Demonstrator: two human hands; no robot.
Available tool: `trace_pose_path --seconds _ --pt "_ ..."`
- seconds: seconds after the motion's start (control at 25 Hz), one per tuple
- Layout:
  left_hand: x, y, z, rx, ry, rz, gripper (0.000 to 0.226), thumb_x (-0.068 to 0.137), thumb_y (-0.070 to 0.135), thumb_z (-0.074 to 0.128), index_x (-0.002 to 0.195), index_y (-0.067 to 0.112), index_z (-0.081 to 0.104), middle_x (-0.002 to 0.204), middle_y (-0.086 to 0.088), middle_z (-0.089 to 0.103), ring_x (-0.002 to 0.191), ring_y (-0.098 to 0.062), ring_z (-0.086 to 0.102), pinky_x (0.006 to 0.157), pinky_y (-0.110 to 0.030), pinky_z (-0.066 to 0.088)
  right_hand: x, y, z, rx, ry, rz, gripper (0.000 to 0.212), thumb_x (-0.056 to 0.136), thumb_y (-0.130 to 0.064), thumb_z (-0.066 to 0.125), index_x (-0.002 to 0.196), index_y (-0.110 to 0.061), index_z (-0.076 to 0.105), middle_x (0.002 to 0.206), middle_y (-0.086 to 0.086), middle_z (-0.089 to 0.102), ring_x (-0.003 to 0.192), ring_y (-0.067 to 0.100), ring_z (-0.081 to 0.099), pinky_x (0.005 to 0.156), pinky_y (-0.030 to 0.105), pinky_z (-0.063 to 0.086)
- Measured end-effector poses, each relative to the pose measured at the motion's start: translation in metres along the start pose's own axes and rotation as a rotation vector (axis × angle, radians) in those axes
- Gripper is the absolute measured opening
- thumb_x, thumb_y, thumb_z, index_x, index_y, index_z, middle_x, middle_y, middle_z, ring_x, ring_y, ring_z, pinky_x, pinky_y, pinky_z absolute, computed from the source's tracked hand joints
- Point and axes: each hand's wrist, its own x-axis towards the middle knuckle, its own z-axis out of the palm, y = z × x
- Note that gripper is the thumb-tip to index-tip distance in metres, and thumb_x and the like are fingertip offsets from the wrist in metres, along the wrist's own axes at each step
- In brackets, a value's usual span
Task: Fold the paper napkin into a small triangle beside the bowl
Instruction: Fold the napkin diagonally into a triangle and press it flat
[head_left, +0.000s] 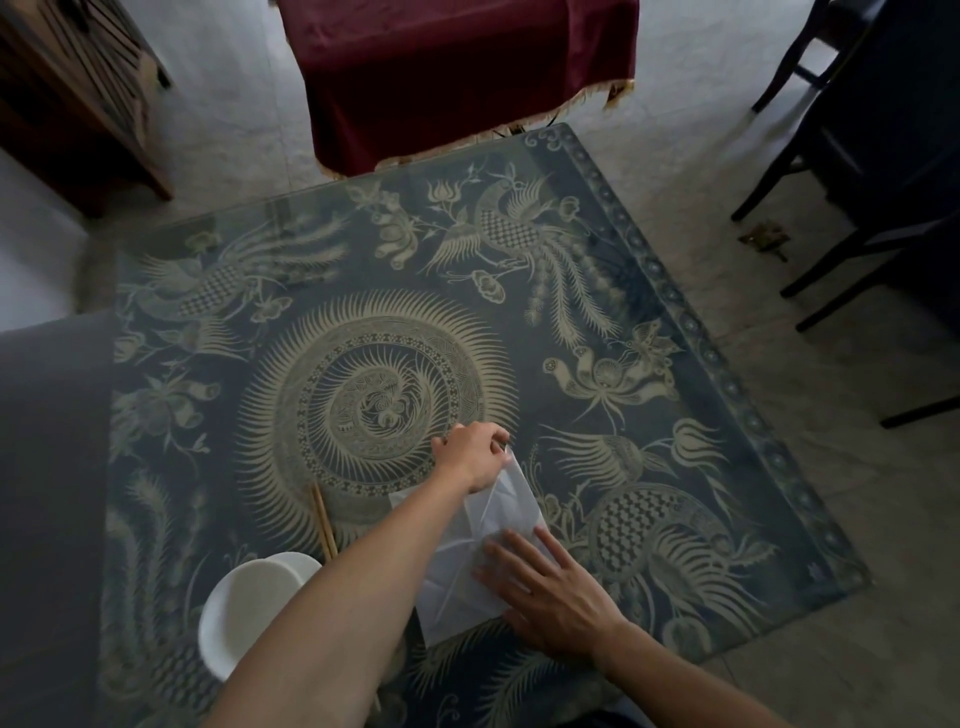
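Observation:
A white paper napkin (511, 512) lies creased on the patterned table, right of the white bowl (249, 608). My left hand (475, 454) pinches the napkin's far corner and lifts it off the table. My right hand (545, 587) lies flat with spread fingers on the near part of the napkin and presses it down. My left forearm crosses over the bowl's right rim and hides part of the napkin's left side.
A pair of wooden chopsticks (323, 519) lies just beyond the bowl. The glass-topped table (363, 364) carries a blue and cream bird pattern. A dark red draped stand (457, 78) stands past the far edge; dark chairs (857, 182) stand at the right.

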Motion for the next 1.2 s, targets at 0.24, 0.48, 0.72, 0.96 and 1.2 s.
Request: trace_pose_path --seconds 0.24,0.48,0.72,0.96,1.2 --pt "-0.003 -0.001 -0.007 -0.146 -0.156 -0.023 0.011 0.084 0.03 0.072 0.092 0.024 0.075 0.099 0.006 0.072 0.103 -0.019 0.062 0.105 -0.049 0.039 0.001 0.0 0.003 -0.027 -0.005 -0.006 0.058 0.094 -0.049 0.034 0.148 -0.027 0.038 0.153 0.003 0.039 0.141 0.028 0.033 0.105 0.054 0.04" --pt "-0.01 0.002 -0.016 -0.144 -0.169 0.16 0.005 0.085 0.023 0.074 0.089 0.024 0.071 0.093 0.007 0.071 0.095 -0.016 0.066 0.09 -0.034 0.05 -0.002 0.004 0.003 -0.032 0.06 -0.012 0.055 0.094 -0.047 0.04 0.145 -0.028 0.042 0.15 0.003 0.044 0.138 0.028 0.038 0.105 0.055 0.039" --pt "-0.016 0.004 -0.024 -0.182 -0.099 0.288 0.005 0.085 0.022 0.075 0.088 0.025 0.072 0.081 0.016 0.066 0.083 -0.005 0.064 0.079 -0.026 0.05 -0.002 0.011 -0.004 -0.043 0.084 0.01 0.05 0.095 -0.045 0.044 0.139 -0.022 0.051 0.146 0.006 0.049 0.138 0.029 0.039 0.108 0.058 0.034" --pt "-0.027 0.001 -0.022 -0.224 -0.034 0.332 0.005 0.084 0.024 0.076 0.087 0.027 0.073 0.086 0.01 0.073 0.083 -0.006 0.068 0.083 -0.037 0.056 0.018 -0.016 -0.006 -0.037 0.116 0.134 0.058 0.095 -0.044 0.04 0.141 -0.011 0.048 0.148 0.013 0.044 0.138 0.029 0.038 0.111 0.049 0.023" --pt "-0.049 -0.004 -0.027 -0.331 0.006 0.391 0.008 0.081 0.02 0.08 0.087 0.023 0.076 0.082 0.011 0.072 0.077 -0.001 0.066 0.078 -0.022 0.054 0.003 -0.015 -0.003 -0.012 0.206 0.103 0.053 0.091 -0.043 0.045 0.132 -0.013 0.06 0.138 0.008 0.057 0.129 0.026 0.051 0.103 0.046 0.044"
